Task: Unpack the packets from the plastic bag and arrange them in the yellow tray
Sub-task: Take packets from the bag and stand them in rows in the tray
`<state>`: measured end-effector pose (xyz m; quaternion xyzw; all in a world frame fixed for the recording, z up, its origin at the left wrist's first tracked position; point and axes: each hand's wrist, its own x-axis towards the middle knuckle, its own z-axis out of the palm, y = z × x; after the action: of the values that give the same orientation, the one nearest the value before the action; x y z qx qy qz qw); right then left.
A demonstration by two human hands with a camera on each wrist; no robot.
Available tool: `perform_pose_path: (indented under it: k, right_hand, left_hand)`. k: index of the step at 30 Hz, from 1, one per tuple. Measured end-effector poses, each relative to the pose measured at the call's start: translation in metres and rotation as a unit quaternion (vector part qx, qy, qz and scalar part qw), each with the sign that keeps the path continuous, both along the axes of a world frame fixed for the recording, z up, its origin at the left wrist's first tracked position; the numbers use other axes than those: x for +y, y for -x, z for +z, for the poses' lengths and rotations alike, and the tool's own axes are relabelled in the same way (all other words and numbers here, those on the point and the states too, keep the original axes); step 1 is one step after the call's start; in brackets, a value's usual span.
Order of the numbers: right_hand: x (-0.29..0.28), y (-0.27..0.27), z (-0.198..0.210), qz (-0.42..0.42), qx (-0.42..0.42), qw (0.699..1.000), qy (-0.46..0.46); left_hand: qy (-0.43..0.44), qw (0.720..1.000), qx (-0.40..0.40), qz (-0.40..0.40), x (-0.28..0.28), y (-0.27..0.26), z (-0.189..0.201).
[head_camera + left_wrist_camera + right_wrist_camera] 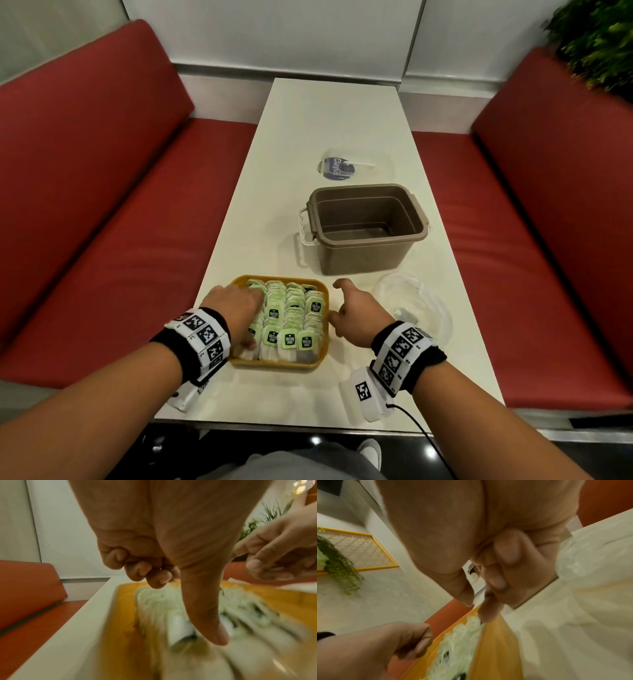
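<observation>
Packets (291, 318) upright, rows running away from viewer; left hand (236, 308) curled, resting on them; right hand (356, 313) curled, empty.

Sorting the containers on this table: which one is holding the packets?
The yellow tray nearest the person, packed with rows of green-tagged packets; the brown tub behind it is empty.

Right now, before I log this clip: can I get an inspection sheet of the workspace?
Surface: white table, narrow, between benches.
Job's things: yellow tray packed with rows of green-tagged packets; clear plastic bag crumpled to its right.
Clutter: empty brown tub; clear lid beyond it.
Hands: left hand rests on the packets; right hand touches the tray's right rim, fingers curled.
Cables: black cable from right wrist.
Surroundings: red benches, plant.
</observation>
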<state>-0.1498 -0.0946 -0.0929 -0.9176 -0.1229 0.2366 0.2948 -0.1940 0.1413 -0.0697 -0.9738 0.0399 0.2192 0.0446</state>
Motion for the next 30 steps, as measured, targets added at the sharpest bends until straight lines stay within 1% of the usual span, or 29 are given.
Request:
perform_pose_path:
  k: [3, 5, 7, 10, 12, 14, 16, 19, 21, 25, 30]
  right_hand:
    - [-0.026, -0.014, 0.007, -0.006, -0.028, 0.999, -0.015]
    - [-0.048, -0.026, 0.009, -0.028, -0.063, 0.998, 0.015]
    - [-0.075, -0.037, 0.006, -0.056, -0.086, 0.992, 0.069]
    - [-0.113, -0.046, -0.001, -0.057, -0.064, 0.986, 0.143]
    - [-0.136, -0.05, -0.007, -0.036, -0.04, 0.983, 0.175]
    - [-0.15, -0.05, -0.012, -0.009, -0.019, 0.983, 0.184]
    - [-0.161, -0.049, -0.017, 0.012, -0.007, 0.982, 0.189]
    - [-0.174, -0.05, -0.026, 0.023, -0.002, 0.985, 0.171]
    - [-0.179, -0.05, -0.03, 0.025, -0.007, 0.989, 0.143]
    - [-0.186, -0.053, -0.035, 0.035, -0.01, 0.994, 0.106]
    - [-0.194, -0.06, -0.04, 0.049, -0.002, 0.996, 0.077]
  left_hand:
    - [0.104, 0.994, -0.008, 0.021, -0.026, -0.019, 0.016]
    - [0.174, 0.984, -0.025, 0.015, -0.057, -0.03, 0.026]
    - [0.22, 0.975, -0.038, -0.004, -0.096, -0.044, 0.028]
    - [0.272, 0.96, -0.052, -0.033, -0.153, -0.063, 0.017]
    - [0.299, 0.953, -0.047, -0.02, -0.187, -0.075, 0.003]
    - [0.295, 0.955, -0.027, 0.014, -0.212, -0.084, -0.014]
    - [0.248, 0.968, 0.008, 0.043, -0.232, -0.093, -0.032]
    - [0.155, 0.985, 0.051, 0.049, -0.25, -0.101, -0.052]
    - [0.129, 0.989, 0.053, 0.047, -0.254, -0.103, -0.061]
    - [0.136, 0.988, 0.026, 0.074, -0.257, -0.106, -0.067]
    - [0.16, 0.982, -0.023, 0.093, -0.246, -0.111, -0.059]
